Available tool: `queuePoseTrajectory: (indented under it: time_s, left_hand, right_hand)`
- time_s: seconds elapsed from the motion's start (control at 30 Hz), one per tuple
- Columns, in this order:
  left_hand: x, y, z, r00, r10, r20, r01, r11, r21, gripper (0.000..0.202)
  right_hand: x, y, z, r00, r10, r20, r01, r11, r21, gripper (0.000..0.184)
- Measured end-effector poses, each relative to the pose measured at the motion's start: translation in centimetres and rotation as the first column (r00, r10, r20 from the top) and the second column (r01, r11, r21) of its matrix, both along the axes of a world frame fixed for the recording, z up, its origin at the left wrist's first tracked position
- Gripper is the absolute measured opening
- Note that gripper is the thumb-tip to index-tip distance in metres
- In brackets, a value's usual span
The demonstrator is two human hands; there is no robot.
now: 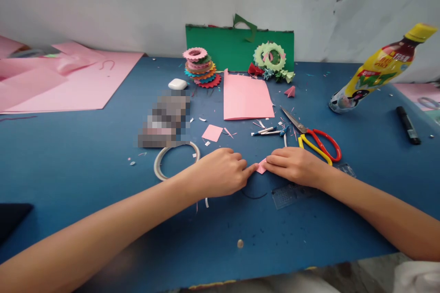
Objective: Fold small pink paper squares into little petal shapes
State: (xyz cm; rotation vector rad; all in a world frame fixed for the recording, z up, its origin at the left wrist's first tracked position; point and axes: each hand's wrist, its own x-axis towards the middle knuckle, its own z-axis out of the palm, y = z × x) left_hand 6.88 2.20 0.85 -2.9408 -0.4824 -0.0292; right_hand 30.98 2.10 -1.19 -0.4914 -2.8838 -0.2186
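Note:
A small folded piece of pink paper (261,166) lies on the blue table between my hands. My left hand (223,171) has its index finger stretched to the paper's left side, the other fingers curled in. From the right, my right hand (295,165) presses its fingers together over the paper and covers part of it. Just beyond are a pink paper square (212,132), a pen (264,131) and scissors with red and yellow handles (323,144). A clear plastic ruler (292,196) sits partly under my right hand. Beside my left forearm rests a roll of tape (158,165).
A pink sheet (248,96) lies farther back, near stacked paper rings (202,71), green card (220,48) and a paper wreath (270,55). At right stand a yellow-capped bottle (381,68) and a black marker (408,125). A blurred-out object (165,119) and white case (178,84) are left.

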Motion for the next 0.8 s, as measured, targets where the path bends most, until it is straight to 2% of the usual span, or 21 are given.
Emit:
queuePoseTrajectory:
  time_s: [0.27,0.5,0.63,0.8]
  left_hand:
    - [0.05,-0.01,0.21,0.999,-0.006,-0.042,0.005,1.000,-0.022,0.029]
    - [0.01,0.09,0.31,1.000,-0.017,0.002,0.017,0.998,-0.055,0.028]
    - [0.03,0.07,0.22,1.000,-0.009,-0.006,0.009,0.998,-0.069,0.028]
    - [0.19,0.07,0.20,0.999,-0.011,-0.048,0.006,0.995,-0.102,0.031]
  right_hand:
    - [0.25,0.15,-0.21,1.000,0.024,-0.004,-0.024,1.000,0.002,0.023]
    - [0.44,0.23,-0.35,0.999,0.042,-0.006,-0.042,0.999,0.002,0.024]
    - [0.34,0.29,-0.17,0.999,0.036,-0.007,-0.036,0.999,-0.037,0.023]
    - [-0.18,0.31,0.30,0.999,-0.038,-0.007,0.037,0.991,-0.131,0.026]
